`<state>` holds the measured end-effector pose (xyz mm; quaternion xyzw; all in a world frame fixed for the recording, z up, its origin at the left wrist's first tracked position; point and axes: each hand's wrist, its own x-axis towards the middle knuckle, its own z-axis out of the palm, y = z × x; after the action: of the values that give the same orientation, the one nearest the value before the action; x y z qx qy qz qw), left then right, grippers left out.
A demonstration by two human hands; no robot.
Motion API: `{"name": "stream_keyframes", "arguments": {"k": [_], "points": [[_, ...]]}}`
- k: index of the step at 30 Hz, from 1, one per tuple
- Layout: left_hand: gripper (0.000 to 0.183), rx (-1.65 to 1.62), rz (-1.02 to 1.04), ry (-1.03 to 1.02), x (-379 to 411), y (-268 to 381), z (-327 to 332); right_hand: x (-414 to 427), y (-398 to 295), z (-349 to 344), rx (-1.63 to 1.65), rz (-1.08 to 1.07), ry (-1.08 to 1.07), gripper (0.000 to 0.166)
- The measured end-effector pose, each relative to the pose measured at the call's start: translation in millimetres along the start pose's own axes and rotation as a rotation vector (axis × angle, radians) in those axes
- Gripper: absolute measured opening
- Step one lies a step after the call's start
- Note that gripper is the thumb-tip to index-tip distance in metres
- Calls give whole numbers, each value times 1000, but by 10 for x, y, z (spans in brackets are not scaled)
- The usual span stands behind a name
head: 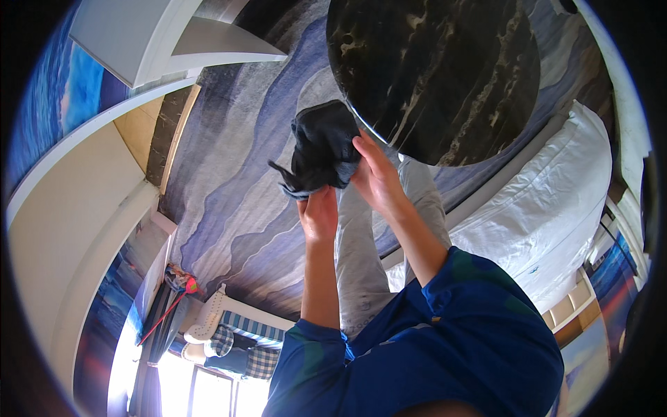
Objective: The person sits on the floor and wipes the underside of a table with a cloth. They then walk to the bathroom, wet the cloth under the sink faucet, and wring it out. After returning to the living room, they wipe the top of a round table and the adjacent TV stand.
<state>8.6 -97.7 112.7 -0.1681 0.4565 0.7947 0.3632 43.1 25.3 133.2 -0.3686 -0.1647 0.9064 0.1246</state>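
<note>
A dark grey-black piece of cloth (325, 140) is held up between my two hands, bunched, with a narrow end sticking out at its lower left. Fingers of my left hand (319, 212) grip its lower edge, partly hidden beneath the fabric. On the right edge of the cloth, my right hand (376, 172) pinches it with the thumb on top. Just beyond, the round black marble-patterned tabletop (437, 78) lies close to the cloth's upper right side. My legs in light grey trousers (359, 250) show below the hands.
A wavy-patterned carpet (245, 140) covers the floor. On the right is a bed with white bedding (542, 208). White furniture (130, 41) stands at upper left. An armchair or sofa with checked cushions (263, 362) and a red-handled tool (161, 318) are by the bright window.
</note>
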Motion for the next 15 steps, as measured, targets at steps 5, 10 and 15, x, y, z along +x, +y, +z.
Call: {"name": "stream_keyframes", "arguments": {"k": [5, 10, 15], "points": [[40, -12, 87, 4, -66, -24, -356, -521, 7, -634, -667, -72, 82, 38], [28, 223, -162, 195, 9, -614, -583, -1186, -543, -1720, -1111, -438, 409, 26], [31, 77, -206, 324, 236, -1587, -94, -635, -1549, -1869, -1428, -828, 487, 22]]}}
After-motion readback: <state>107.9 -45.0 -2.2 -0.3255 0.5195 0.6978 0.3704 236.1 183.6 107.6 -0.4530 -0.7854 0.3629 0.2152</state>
